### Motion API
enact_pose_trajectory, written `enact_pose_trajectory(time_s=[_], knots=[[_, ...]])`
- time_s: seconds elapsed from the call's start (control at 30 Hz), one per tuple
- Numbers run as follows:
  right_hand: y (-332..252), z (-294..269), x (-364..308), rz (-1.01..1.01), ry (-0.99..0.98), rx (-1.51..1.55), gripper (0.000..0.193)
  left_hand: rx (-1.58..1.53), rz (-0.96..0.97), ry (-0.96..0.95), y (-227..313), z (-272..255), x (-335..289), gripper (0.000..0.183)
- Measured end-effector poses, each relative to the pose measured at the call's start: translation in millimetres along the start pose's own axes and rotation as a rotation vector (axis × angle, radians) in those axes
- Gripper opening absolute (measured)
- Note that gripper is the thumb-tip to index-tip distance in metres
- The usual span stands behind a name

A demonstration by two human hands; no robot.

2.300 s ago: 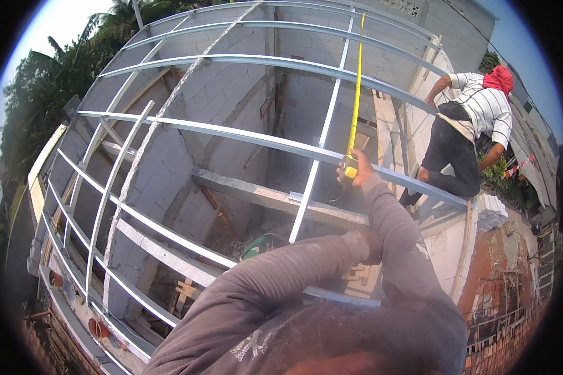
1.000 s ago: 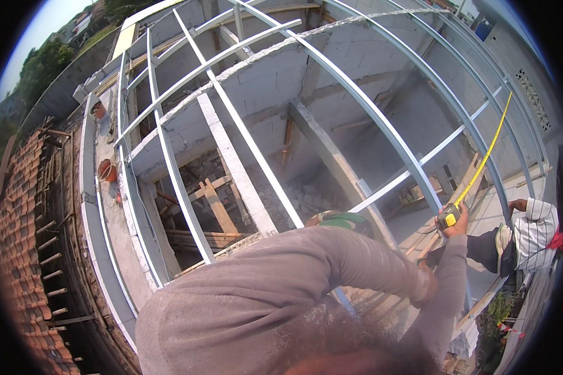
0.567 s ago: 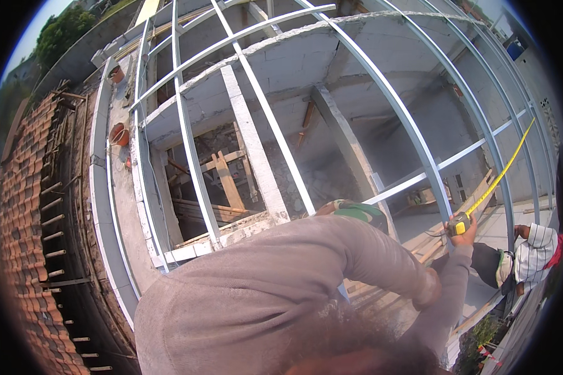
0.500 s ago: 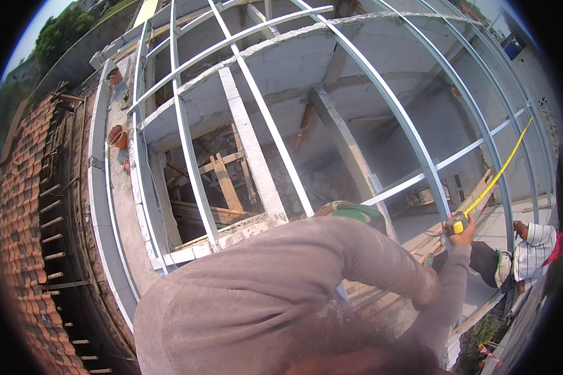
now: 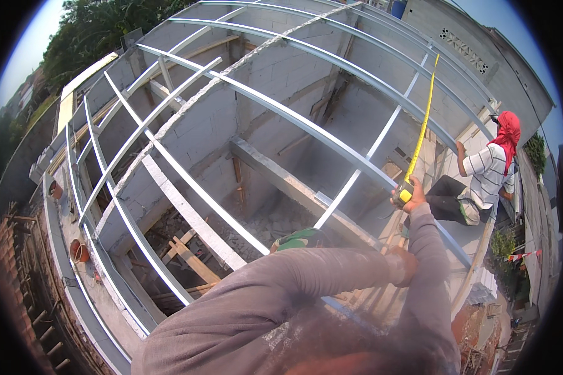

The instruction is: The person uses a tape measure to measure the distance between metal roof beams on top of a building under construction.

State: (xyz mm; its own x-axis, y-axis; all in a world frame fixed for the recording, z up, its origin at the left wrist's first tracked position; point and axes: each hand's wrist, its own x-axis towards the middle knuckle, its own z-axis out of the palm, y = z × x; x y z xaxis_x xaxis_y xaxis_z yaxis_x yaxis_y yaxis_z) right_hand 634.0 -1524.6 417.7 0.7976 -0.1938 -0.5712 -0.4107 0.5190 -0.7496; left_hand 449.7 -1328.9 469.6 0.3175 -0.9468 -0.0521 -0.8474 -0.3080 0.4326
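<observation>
My right hand (image 5: pixel 411 195) is closed around a black and yellow tape measure (image 5: pixel 406 191). From its case the yellow blade (image 5: pixel 423 126) runs out, away from me, over the silvery metal roof beams (image 5: pixel 336 150). Across my body reaches my left arm, and my left hand (image 5: pixel 402 265) lies close beside my right forearm. Its fingers are turned away and hidden, so what they touch cannot be seen. Just below the tape measure, one metal beam passes behind my right wrist. A green patterned cloth (image 5: pixel 299 239) shows beyond my left sleeve.
Below the spaced beams are deep block-walled rooms with rubble and wooden planks (image 5: pixel 194 261). On the right sits a person (image 5: pixel 491 165) in a red head covering, one hand at a beam. Orange buckets (image 5: pixel 79 251) stand along the left ledge, beside a tiled roof.
The view has swung to the right, bringing the other person further into it. The tape measure stays in my right hand with its blade drawn out.
</observation>
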Motion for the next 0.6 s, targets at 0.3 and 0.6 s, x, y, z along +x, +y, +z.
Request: enact_pose_trajectory(time_s=[0.3,0.6], knots=[[1.7,1.5,-1.8,-0.005,0.082,0.011,0.043,-0.021,-0.021,-0.05,4.3,-19.6,-12.7,0.026],[1.6,1.3,-1.1,-0.021,0.044,0.01,0.041,-0.019,-0.066,-0.067,6.3,-18.8,-8.4,0.027]])
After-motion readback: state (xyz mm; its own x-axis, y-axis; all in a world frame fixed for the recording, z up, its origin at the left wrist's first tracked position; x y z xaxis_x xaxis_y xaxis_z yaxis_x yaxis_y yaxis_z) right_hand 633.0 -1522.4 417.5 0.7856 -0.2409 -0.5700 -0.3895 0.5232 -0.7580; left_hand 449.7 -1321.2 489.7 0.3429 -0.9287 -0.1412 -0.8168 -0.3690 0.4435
